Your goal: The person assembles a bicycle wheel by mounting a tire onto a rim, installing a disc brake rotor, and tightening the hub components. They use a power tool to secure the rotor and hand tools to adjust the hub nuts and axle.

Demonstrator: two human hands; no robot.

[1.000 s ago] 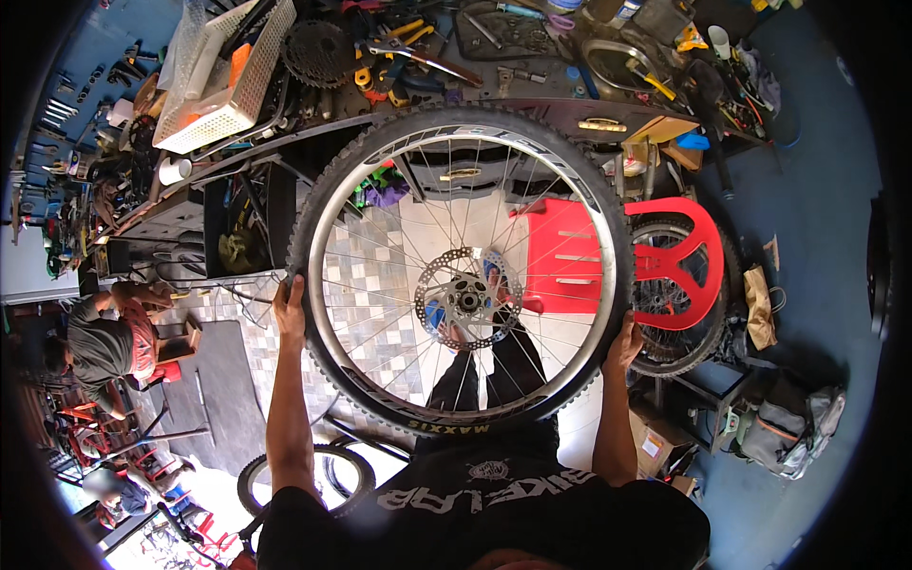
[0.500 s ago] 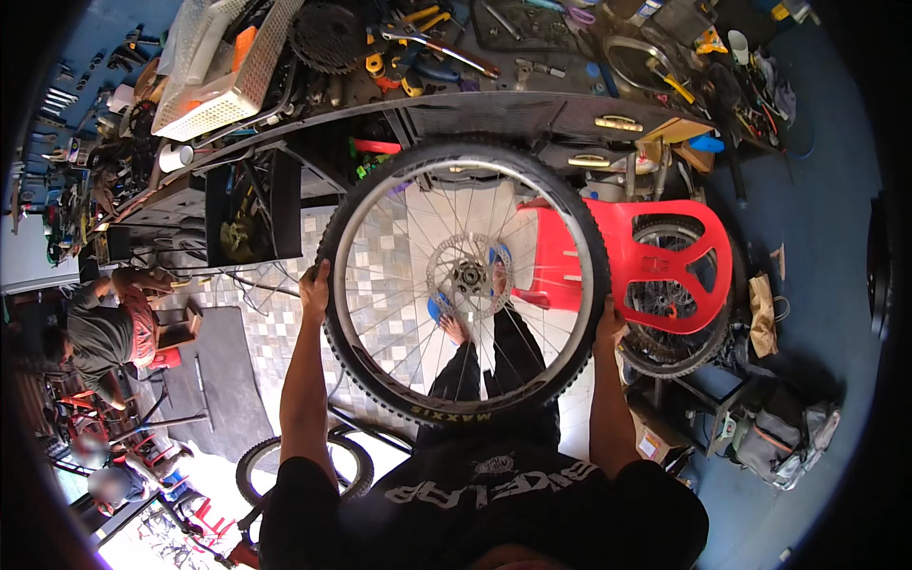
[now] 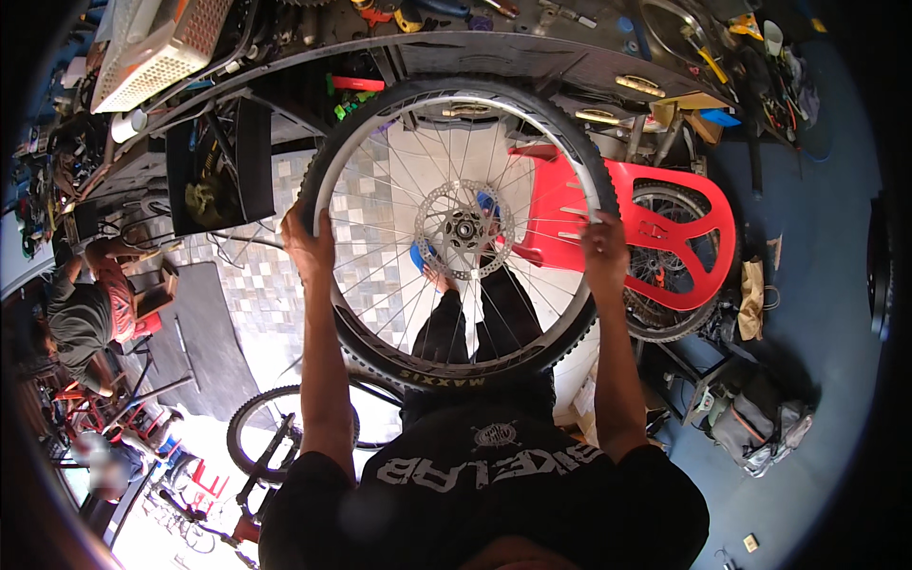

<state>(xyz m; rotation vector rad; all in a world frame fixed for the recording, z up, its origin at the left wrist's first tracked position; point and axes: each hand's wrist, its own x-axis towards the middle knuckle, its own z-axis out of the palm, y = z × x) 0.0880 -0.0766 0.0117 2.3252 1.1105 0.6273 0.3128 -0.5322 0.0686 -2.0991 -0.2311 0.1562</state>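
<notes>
Head view: the left hand (image 3: 309,249) and right hand (image 3: 604,255) are each closed around opposite sides of the bicycle wheel (image 3: 460,230), held level before the desk (image 3: 532,59). Keeping both grips even should stop it tilting.

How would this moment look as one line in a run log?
left hand: grips bicycle wheel rim | right hand: grips opposite rim | wheel: held flat before workbench
</notes>
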